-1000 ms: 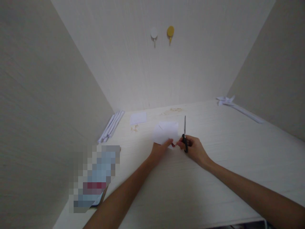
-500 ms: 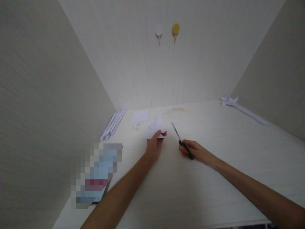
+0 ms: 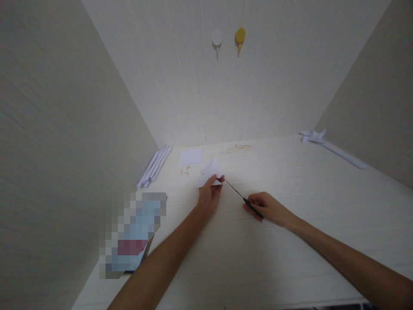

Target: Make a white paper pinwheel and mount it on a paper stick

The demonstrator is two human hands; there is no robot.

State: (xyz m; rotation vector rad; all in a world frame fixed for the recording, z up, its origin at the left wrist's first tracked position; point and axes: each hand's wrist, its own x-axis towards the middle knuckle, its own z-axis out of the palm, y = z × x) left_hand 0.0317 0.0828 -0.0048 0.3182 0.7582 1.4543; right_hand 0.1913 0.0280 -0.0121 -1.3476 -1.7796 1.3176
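Observation:
My left hand [image 3: 210,193] pinches a white sheet of paper [image 3: 209,171] that has cut slits and a pointed top, held just above the table. Around the black handle of a pair of scissors [image 3: 235,189], my right hand [image 3: 261,206] is closed. The thin metal blades point up and left, with their tips right beside the left fingertips at the paper's right edge. Whether the tips touch the paper I cannot tell. Behind the paper lies a flat white square of paper [image 3: 190,156], with a small pile of scraps [image 3: 186,171] in front of it.
Several rolled paper tubes [image 3: 154,167] lie along the left wall. At the right wall rests a long paper tube [image 3: 343,156] with a frilled end. A pixelated flat device [image 3: 137,232] is at front left. White and yellow hooks [image 3: 240,36] hang on the back wall.
The scissors have swung left and their blade tips have come up to the paper by my left fingers. My left hand keeps its hold on the paper.

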